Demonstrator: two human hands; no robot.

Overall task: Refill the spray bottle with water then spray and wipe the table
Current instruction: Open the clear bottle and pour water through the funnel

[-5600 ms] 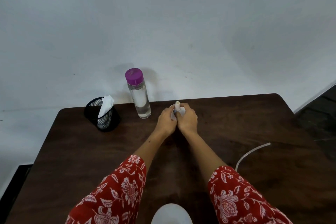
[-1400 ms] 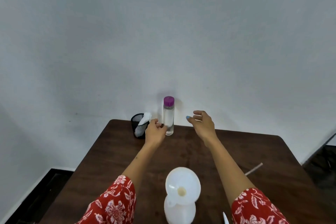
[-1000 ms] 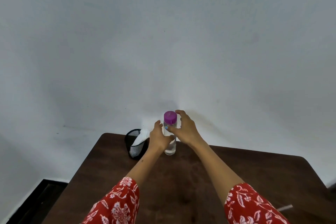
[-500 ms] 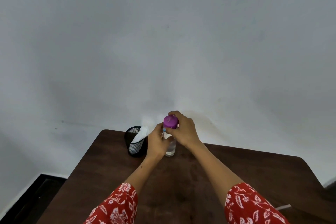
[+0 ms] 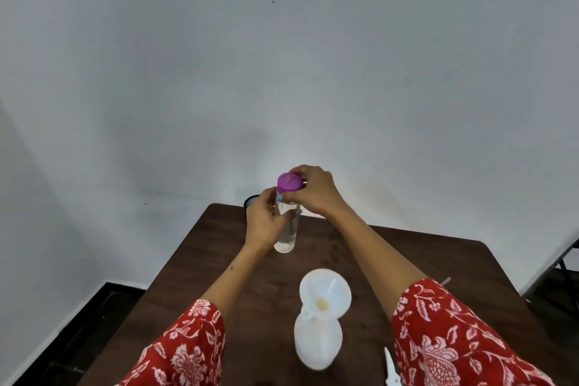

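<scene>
A clear water bottle (image 5: 286,235) with a purple cap (image 5: 289,182) is held above the dark wooden table (image 5: 407,260), tilted a little toward me. My left hand (image 5: 264,222) grips its body. My right hand (image 5: 313,189) grips the purple cap from the right. Nearer to me stands the white spray bottle (image 5: 318,340) without its sprayer head, a white funnel (image 5: 325,293) set in its neck. The white sprayer head (image 5: 391,368) lies at the bottom edge, partly hidden by my right sleeve.
A black mesh cup (image 5: 251,199) stands at the table's far left corner, mostly hidden behind my left hand. A thin stick end (image 5: 445,281) shows beside my right sleeve. A grey wall rises behind the table. Dark floor lies to the left.
The water bottle has been lifted off the table and brought nearer to me. My view has dropped, so the spray bottle with the funnel is back in sight.
</scene>
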